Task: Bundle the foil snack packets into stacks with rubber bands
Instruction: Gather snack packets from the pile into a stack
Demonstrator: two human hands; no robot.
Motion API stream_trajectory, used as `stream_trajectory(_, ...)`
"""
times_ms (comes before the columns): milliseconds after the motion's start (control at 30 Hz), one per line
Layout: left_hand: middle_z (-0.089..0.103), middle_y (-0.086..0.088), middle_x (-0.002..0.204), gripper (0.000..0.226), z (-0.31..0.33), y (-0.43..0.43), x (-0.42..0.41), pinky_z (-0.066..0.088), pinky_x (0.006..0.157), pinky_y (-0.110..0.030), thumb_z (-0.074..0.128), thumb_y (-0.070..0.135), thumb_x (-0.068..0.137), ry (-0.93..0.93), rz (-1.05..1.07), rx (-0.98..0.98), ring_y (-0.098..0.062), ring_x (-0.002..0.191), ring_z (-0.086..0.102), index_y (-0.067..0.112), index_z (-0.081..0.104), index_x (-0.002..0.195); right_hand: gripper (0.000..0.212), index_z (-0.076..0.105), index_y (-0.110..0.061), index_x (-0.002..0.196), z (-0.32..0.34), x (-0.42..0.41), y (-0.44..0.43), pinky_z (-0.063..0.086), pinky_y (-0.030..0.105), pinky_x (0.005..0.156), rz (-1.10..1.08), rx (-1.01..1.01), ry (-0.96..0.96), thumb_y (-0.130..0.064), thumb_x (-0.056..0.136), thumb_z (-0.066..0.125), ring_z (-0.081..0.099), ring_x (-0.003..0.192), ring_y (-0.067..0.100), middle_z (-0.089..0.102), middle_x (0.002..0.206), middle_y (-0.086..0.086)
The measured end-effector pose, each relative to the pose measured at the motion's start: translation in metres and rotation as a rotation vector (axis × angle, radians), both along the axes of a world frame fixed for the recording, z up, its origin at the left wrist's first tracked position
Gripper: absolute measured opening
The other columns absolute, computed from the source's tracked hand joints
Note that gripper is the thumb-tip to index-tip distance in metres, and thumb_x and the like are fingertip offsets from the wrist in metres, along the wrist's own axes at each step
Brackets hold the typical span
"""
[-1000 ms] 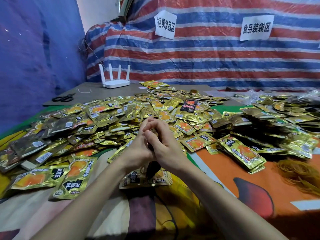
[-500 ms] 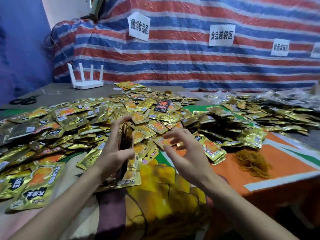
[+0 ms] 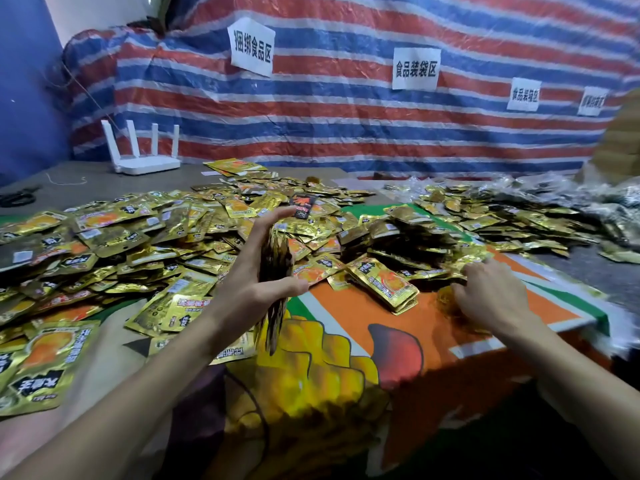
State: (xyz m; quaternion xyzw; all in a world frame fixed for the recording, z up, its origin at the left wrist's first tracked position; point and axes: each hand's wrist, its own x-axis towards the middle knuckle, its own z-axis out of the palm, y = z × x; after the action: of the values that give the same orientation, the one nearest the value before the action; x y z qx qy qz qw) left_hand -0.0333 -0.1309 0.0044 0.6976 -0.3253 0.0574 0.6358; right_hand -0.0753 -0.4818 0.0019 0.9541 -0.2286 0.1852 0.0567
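the left hand [image 3: 249, 282] grips a stack of foil packets [image 3: 277, 261] stood on edge, clamped between thumb and fingers, probably to keep the edges squared and leave an end free for a band to slip over. the right hand [image 3: 491, 296] rests on the heap of rubber bands [image 3: 445, 303], well apart to the left hand's right. its fingertips are hidden, so i cannot tell whether it has pinched one. loose packets [image 3: 114, 237] cover the desk [image 3: 86, 180] beyond and left of the left hand. a flat stack [image 3: 381, 282] lies between the hands, near the bands.
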Motion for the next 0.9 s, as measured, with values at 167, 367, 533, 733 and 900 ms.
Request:
stream_trajectory(167, 0.052, -0.018, 0.096, 0.091, -0.007, 0.002, 0.005, 0.047, 0.063, -0.03, 0.079, 0.023, 0.065, -0.002, -0.07, -0.001, -0.023, 0.07, 0.054, 0.043, 0.042, 0.145, 0.01, 0.067, -0.006, 0.076, 0.004, 0.007, -0.005, 0.057, 0.038, 0.063, -0.056, 0.114, 0.026, -0.009, 0.085, 0.064, 0.062, 0.07, 0.032, 0.063, 0.072, 0.009)
stream_trajectory(367, 0.054, -0.006, 0.098, 0.09, -0.012, 0.009, 0.008, 0.047, 0.062, -0.03, 0.078, 0.022, 0.063, 0.036, -0.081, -0.025, -0.025, 0.071, 0.051, 0.045, 0.043, 0.143, 0.012, 0.078, -0.019, 0.082, 0.007, 0.014, -0.003, 0.048, 0.034, 0.059, -0.036, 0.19, -0.05, -0.014, 0.084, 0.067, 0.065, 0.076, 0.033, 0.069, 0.08, 0.008)
stream_trajectory(533, 0.034, -0.037, 0.141, 0.086, -0.008, 0.011, 0.007, 0.051, 0.064, -0.025, 0.074, 0.008, 0.067, 0.026, -0.063, -0.027, -0.018, 0.073, 0.057, 0.045, 0.047, 0.14, 0.013, 0.079, -0.021, 0.078, 0.008, 0.016, -0.003, 0.038, 0.029, 0.055, -0.036, 0.196, -0.1, -0.016, 0.081, 0.068, 0.062, 0.07, 0.031, 0.07, 0.076, 0.005)
stream_trajectory(733, 0.044, -0.031, 0.127, 0.084, -0.007, 0.012, 0.004, 0.055, 0.073, -0.029, 0.073, 0.008, 0.066, 0.035, -0.068, -0.039, -0.017, 0.072, 0.057, 0.045, 0.049, 0.138, 0.013, 0.078, -0.019, 0.077, 0.011, 0.017, -0.002, 0.051, 0.031, 0.054, 0.007, 0.107, -0.096, -0.018, 0.085, 0.067, 0.063, 0.065, 0.027, 0.069, 0.072, 0.004)
stream_trajectory(900, 0.037, -0.036, 0.135, 0.084, -0.008, 0.014, 0.003, 0.05, 0.072, -0.029, 0.075, 0.009, 0.065, 0.065, -0.056, -0.042, -0.013, 0.078, 0.058, 0.044, 0.049, 0.137, 0.01, 0.077, -0.025, 0.085, 0.013, 0.02, -0.005, 0.052, 0.032, 0.059, 0.027, 0.129, -0.035, -0.021, 0.088, 0.069, 0.063, 0.073, 0.025, 0.069, 0.08, 0.001)
